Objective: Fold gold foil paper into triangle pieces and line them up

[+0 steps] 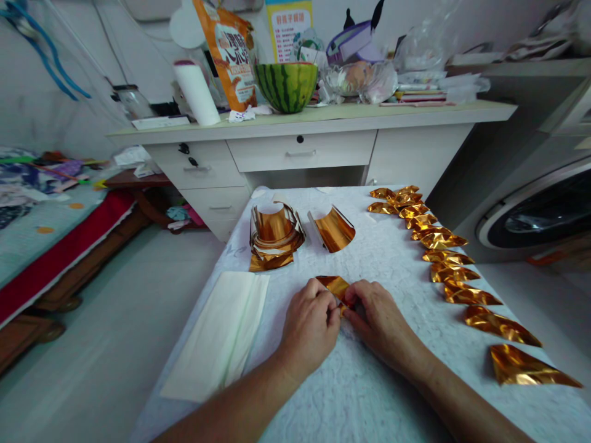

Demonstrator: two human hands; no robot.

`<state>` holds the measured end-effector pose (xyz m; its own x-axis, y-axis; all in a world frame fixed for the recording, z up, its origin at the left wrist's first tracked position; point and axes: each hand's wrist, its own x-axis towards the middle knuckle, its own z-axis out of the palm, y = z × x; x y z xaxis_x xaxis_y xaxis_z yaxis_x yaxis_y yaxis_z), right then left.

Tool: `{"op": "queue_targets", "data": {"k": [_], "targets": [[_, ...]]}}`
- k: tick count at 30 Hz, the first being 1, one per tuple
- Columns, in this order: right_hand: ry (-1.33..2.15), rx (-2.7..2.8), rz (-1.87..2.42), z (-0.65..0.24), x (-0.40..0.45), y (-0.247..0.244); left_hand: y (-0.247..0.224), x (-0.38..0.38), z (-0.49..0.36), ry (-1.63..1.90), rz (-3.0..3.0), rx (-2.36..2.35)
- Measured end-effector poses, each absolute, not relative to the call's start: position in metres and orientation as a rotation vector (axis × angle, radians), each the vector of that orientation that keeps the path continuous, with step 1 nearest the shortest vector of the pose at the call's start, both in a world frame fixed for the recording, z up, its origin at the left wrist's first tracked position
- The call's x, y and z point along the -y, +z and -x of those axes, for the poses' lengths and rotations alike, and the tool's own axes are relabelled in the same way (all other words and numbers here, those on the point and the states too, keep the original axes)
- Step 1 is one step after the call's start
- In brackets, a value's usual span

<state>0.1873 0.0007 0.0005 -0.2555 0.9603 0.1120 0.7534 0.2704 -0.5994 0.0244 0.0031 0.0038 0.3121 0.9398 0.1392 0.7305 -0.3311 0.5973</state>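
Observation:
My left hand [311, 317] and my right hand [376, 314] meet near the middle of the cloth-covered table, fingers pinched on one piece of gold foil [336, 285]. Part of that foil is hidden under the fingers. Beyond them lie a stack of curled gold foil sheets [274, 229] and a single curved sheet [333, 229]. Down the right side of the table runs a row of several folded gold foil pieces [455, 272], the nearest one [524, 367] close to the edge. A flat pale paper stack [221, 332] rests left of my left hand.
Behind the table is a white desk [300, 151] carrying a watermelon half [286, 85], an orange snack bag [228, 58], a white roll [196, 92] and plastic bags. A bed [50, 221] is at the left, a washing machine [530, 203] at the right.

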Motion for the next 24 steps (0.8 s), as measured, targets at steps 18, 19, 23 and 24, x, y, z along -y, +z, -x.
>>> {"op": "queue_targets", "data": {"k": [18,19,23,24], "targets": [[0.501,2.086,1.613,-0.182,-0.001,-0.004,-0.003,0.003,-0.026,0.838,-2.101,-1.573],[0.502,2.088,1.617,-0.182,-0.001,-0.003,-0.003,0.003,-0.026,0.828,-2.103,-1.591],[0.504,2.105,1.643,-0.179,0.000,0.000,-0.008,0.004,-0.026,0.869,-2.100,-1.629],[0.504,2.111,1.641,-0.179,0.001,0.000,-0.009,0.004,-0.026,0.885,-2.101,-1.630]]}}
